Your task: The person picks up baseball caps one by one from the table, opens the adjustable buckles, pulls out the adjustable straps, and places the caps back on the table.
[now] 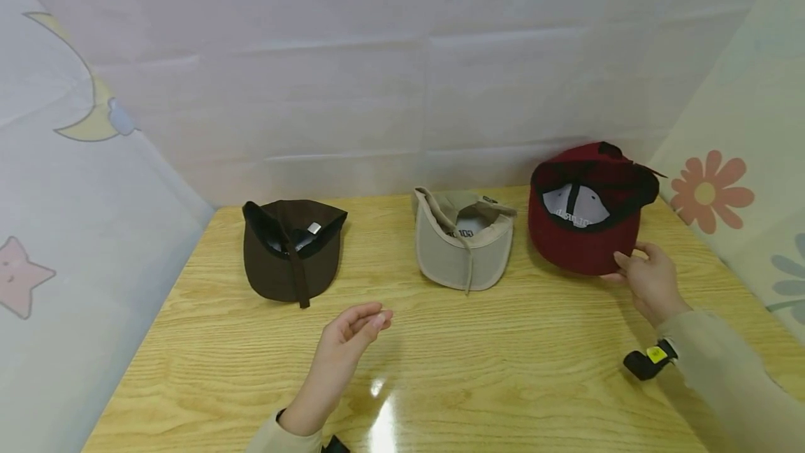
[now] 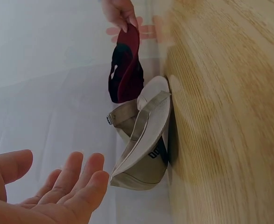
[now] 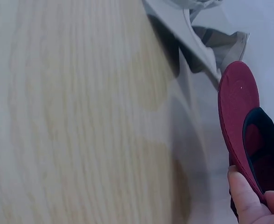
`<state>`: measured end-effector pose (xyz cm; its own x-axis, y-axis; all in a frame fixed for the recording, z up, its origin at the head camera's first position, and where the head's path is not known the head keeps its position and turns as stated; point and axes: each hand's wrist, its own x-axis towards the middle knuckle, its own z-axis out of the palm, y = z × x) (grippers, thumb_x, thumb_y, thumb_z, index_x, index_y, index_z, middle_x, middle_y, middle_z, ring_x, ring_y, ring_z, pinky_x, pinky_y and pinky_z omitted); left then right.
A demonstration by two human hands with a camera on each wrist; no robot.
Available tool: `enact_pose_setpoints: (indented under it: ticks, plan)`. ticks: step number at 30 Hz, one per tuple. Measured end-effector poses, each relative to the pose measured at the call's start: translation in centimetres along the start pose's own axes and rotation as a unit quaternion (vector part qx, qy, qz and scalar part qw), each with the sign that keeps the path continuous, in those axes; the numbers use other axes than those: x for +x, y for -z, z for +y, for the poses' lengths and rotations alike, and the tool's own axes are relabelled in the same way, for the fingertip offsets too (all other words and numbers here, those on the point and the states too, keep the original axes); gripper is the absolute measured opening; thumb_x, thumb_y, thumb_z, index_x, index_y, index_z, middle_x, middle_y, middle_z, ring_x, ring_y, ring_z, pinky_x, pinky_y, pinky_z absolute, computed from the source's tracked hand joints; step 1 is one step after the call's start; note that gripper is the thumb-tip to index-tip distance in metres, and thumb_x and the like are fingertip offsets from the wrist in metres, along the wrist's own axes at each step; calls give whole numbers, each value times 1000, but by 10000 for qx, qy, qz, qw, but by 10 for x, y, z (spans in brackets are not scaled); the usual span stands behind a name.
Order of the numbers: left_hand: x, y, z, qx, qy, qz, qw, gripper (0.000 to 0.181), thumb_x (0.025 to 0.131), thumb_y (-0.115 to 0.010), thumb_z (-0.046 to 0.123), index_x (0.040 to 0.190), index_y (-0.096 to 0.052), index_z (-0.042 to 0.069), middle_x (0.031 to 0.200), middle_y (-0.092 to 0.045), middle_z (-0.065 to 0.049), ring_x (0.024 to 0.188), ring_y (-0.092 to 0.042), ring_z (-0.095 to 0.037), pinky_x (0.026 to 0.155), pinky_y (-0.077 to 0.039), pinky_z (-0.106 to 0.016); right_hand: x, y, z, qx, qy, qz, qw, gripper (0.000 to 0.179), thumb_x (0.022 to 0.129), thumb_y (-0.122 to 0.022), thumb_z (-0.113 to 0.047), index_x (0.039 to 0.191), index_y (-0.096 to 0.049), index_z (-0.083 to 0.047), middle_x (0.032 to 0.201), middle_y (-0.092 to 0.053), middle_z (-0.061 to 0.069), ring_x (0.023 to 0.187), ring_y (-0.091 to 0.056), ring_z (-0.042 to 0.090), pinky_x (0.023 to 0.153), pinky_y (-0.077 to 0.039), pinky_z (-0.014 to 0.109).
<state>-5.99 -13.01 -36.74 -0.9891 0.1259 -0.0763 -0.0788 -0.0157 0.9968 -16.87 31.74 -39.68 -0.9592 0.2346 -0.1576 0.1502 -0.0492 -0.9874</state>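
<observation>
Above table (image 1: 478, 362), far R: red cap (image 1: 581, 250) in R hand (image 1: 650, 278).
Underside faces viewer: broad brim, black-edged opening w/ pale panel (image 1: 560, 203) inside; R thumb & fingers pinch brim. L hand (image 1: 342, 341), fingers loosely bent, thumb apart, is in front of & btwn tan cap (image 1: 440, 257) & brown cap (image 1: 267, 278). Brown cap, w/ white tag (image 1: 314, 228) inside, shows in head view only; L wrist view adds red cap's gap off table.

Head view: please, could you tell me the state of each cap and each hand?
Brown cap: upside down on the table, strap across its brim.
Beige cap: upside down on the table, strap across its brim.
Red cap: held off the table, inside showing.
Left hand: empty, fingers relaxed.
Right hand: pinching the red cap's brim.
</observation>
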Motion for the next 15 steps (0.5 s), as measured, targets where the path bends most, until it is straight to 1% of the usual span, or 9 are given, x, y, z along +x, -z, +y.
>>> enact_pose_setpoints:
  ticks: [2,3,4,7,15]
  plan:
    - [0,0,0,12,-3,-4,10000,40,100,-55,15,128,-50,-13,124,-60,-26,114,-59,-35,101,-44,-41,-3,0,-2,272,74,-74,9996,25,99,-46,3,122,-39,-3,85,-62,-7,66,-66,7,59,-57,25]
    - [0,0,0,0,0,-10,10000,40,100,-55,15,128,-50,-13,124,-60,-26,115,-58,-35,101,-44,-42,-4,-1,-3,413,102,-103,9990,21,99,-46,3,115,-40,-8,81,-64,-8,66,-66,8,59,-57,25]
    - [0,0,0,-3,0,-12,10000,40,100,-55,15,128,-50,-13,124,-60,-26,115,-58,-35,102,-43,-42,-6,-2,-4,463,144,-143,9987,20,99,-47,3,110,-40,-12,80,-65,-8,65,-66,9,58,-56,25]
    - [1,0,0,-24,14,-16,10000,40,100,-56,16,128,-50,-13,124,-60,-25,115,-58,-35,102,-43,-42,-11,-4,-7,537,236,-193,9981,20,98,-47,3,108,-41,-13,80,-66,-7,65,-66,9,58,-56,25]
    - [1,-1,0,-16,54,10,10000,40,100,-56,16,128,-51,-11,124,-61,-24,114,-59,-34,101,-44,-41,-22,-12,-17,606,321,-243,9973,22,99,-48,2,109,-43,-16,81,-67,-7,66,-66,9,59,-56,23]
